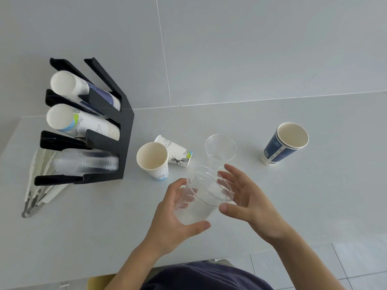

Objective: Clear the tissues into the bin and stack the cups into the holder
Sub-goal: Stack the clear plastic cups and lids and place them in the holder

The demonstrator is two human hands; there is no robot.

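White tabletop [293, 195] meets a pale tiled wall. At nine o'clock a black holder [125, 130] keeps three slanted cup stacks; wrapped straws [39, 185] lie beneath it. Toward centre, a white paper cup [152, 160] stands upright, a printed cup [176, 151] lying behind it. At six o'clock, the left hand [173, 214] has its fingers wrapped around a clear plastic cup [205, 197], tilted; the right hand [249, 197] touches its rim, fingers loose. Another clear cup [221, 148] stands just beyond. Nested blue cups [282, 145] stand at three o'clock.

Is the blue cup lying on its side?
No, the blue cup stands upright on the table, its open mouth facing up.
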